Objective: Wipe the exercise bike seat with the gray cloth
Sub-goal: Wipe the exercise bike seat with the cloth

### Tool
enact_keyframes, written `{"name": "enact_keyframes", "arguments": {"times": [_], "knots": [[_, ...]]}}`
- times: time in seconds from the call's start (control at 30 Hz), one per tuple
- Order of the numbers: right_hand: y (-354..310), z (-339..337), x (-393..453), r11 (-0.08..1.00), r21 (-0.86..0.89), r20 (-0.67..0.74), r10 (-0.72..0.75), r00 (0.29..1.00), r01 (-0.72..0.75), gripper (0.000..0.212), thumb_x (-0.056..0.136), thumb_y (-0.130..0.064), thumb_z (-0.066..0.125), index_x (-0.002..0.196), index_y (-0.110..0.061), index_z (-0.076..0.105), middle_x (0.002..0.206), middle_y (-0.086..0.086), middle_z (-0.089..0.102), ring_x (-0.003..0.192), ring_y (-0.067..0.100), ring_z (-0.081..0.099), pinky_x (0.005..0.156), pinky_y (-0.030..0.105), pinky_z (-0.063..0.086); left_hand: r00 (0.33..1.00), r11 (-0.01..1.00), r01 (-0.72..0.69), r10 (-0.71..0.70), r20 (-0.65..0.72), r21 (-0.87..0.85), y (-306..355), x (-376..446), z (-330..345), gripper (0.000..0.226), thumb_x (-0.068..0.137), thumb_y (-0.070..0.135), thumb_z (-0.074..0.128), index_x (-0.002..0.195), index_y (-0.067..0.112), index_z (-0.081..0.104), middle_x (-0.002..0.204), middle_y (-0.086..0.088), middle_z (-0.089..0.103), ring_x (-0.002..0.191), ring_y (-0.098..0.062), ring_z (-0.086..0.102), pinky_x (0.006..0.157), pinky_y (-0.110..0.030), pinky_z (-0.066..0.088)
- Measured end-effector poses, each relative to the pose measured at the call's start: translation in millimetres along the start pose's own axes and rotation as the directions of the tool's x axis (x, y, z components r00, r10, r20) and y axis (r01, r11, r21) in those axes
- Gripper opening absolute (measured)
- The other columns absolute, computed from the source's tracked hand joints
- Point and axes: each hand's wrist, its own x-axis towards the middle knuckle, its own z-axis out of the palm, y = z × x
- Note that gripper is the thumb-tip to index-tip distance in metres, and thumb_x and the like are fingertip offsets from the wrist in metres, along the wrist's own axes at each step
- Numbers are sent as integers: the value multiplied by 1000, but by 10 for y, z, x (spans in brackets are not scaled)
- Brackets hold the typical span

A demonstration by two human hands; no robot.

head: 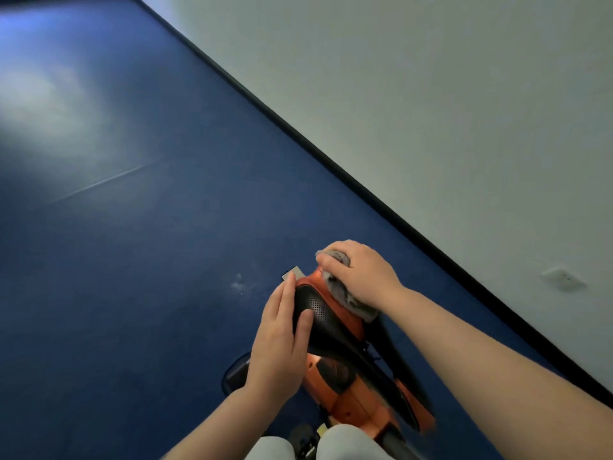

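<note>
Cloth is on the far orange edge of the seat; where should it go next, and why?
Probably draw the right hand and gray cloth back over the seat's black perforated top, which lies uncovered, while the left hand steadies its near side.

Dim, cool light, pale glare seen on the blue floor (49, 104) upper left, edges bent by wide-angle distortion, slight softness throughout

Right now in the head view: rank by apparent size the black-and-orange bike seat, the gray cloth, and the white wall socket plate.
1. Black-and-orange bike seat, largest.
2. Gray cloth; mostly hidden under the right hand, so its real extent is unsure.
3. White wall socket plate, smallest, though also farther away.
</note>
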Motion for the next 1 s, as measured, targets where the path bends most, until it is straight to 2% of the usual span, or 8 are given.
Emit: {"name": "enact_keyframes", "arguments": {"times": [0.1, 0.17, 0.3, 0.37, 0.6, 0.8, 0.9, 1.0], "knots": [[-162, 89, 130, 979, -82, -24, 183, 983, -185, 38, 84, -58, 41, 80, -28, 63, 84, -9, 65, 87, 18, 61, 70, 34, 48, 1000, 1000, 0, 0, -6, -16, 16, 39, -18, 55, 93, 43, 34, 145, 36, 18, 143, 18, 28, 130, 3, 25, 107, -23, 27], [-203, 103, 92, 976, -74, -65, 202, 977, -206, 35, 86, -56, 41, 84, -29, 63, 92, -8, 65, 94, 19, 59, 73, 36, 48, 1000, 1000, -19, 19, 6, -25, 4, 90, -45, 53, 93, 34, 41, 143, 35, 25, 138, 20, 31, 125, 6, 26, 103, -21, 26], [-13, 182, -450, 985, -6, -185, 168, 968, -172, 44, 91, -57, 37, 132, -41, 40, 138, -18, 40, 122, 13, 40, 79, 37, 45, 987, 992, -126, 125, 102, -2, -25, 275, -182, 48, 92, 28, 45, 139, 33, 36, 136, 17, 39, 125, -1, 35, 104, -27, 33], [75, 250, -757, 966, 72, -226, 259, 939, -249, 50, 93, -56, 35, 139, -40, 27, 145, -15, 34, 123, 14, 42, 82, 36, 43, 965, 974, -225, 221, 139, 17, 9, 423, -233, 44, 93, 27, 45, 136, 31, 39, 135, 16, 43, 124, 0, 38, 104, -29, 35], [-7, 199, -722, 854, 166, -203, 519, 830, -493, 45, 96, -56, 24, 127, -28, 42, 118, 0, 60, 100, 23, 59, 81, 41, 47, 741, 763, -619, 489, 460, 187, 155, 827, -114, 49, 95, 37, 26, 143, 30, 33, 150, 15, 32, 140, 2, 14, 115, -31, 22], [26, 393, -1566, 865, 16, -367, 472, 801, -502, 27, 92, -60, 25, 96, -41, 44, 85, -16, 55, 74, 7, 54, 58, 30, 41, 715, 738, -648, 503, 487, 188, 69, 834, -103, 48, 96, 38, 25, 144, 32, 28, 153, 17, 24, 142, 0, 10, 109, -40, 33], [61, 392, -1636, 775, 129, -401, 612, 682, -619, 32, 93, -58, 28, 87, -36, 51, 79, -12, 58, 74, 10, 57, 59, 33, 43, 709, 736, -655, 520, 476, 172, 60, 860, -95, 46, 96, 32, 33, 142, 30, 34, 152, 16, 28, 142, -1, 14, 107, -39, 36], [-144, 554, -1345, 659, 87, -597, 635, 490, -747, 39, 95, -52, 29, 87, -28, 59, 82, -8, 63, 80, 18, 61, 65, 34, 41, 711, 731, -660, 532, 459, 174, 68, 855, -89, 45, 95, 28, 38, 140, 27, 39, 150, 13, 33, 141, -3, 17, 105, -37, 35]]}}
